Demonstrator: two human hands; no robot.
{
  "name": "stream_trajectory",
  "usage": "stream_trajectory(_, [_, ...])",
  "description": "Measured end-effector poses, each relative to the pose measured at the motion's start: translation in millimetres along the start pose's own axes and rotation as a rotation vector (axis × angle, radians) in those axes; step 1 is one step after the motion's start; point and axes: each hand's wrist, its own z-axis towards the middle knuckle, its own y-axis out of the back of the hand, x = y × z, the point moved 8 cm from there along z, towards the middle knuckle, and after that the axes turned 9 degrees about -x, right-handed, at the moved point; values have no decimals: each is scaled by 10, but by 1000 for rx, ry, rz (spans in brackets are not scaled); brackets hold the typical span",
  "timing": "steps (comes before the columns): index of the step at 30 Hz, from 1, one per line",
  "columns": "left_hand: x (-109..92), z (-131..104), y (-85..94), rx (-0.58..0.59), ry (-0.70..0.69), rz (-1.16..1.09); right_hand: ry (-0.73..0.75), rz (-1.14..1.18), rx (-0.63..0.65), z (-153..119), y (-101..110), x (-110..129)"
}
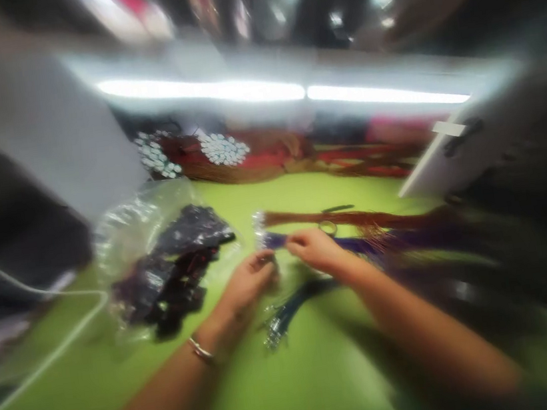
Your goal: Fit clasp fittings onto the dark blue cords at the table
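Note:
My left hand point(251, 276) is closed, thumb against fingers, just left of the middle of the green table. Something small and dark may be at its fingertips, but blur hides what it is. My right hand point(315, 248) has its fingers curled together over a bundle of purple wires point(277, 239) with pale ends. Whether a wire is pinched in them does not show. Behind the purple wires lies a bundle of brown wires point(300, 215). Nearer to me, between my forearms, rests a dark blue wire bundle point(287, 311) with shiny metal ends.
A clear plastic bag point(125, 228) with black parts point(191, 232) spreads on the green table point(273, 400) at the left. A white cord point(58, 292) runs along the left edge. Red and brown wire bundles point(267, 155) line the back, under light tubes point(203, 92). White panels flank both sides.

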Motion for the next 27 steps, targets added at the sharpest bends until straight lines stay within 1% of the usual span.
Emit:
stream_trajectory(2, [13,-17,-19,8,34,-17,38,-196,-57,214,69,19])
stream_trajectory(3, [17,-30,-31,10,47,-22,31,-282,-50,325,55,-2])
stream_trajectory(6, [26,-57,-43,-4,76,-30,13,-475,27,616,-109,-115])
stream_trajectory(8, [32,-55,-35,-14,88,-39,37,-540,30,753,-218,-171])
stream_trajectory(10, [38,-43,-26,-13,95,-47,63,-558,29,837,-306,-219])
stream_trajectory(13, [48,-25,-13,-5,94,-46,90,-562,48,906,-366,-291])
stream_trajectory(17, [69,-20,5,-3,102,-47,112,-570,51,957,-303,-340])
stream_trajectory(20, [84,-19,6,8,114,-48,170,-551,62,943,-290,-280])
stream_trajectory(23, [79,-19,1,13,109,-42,278,-522,81,892,-379,-146])
stream_trajectory(25, [68,-23,-3,10,102,-43,279,-513,65,886,-434,-110])
stream_trajectory(27, [60,-32,-8,6,101,-42,235,-503,38,911,-464,-123])
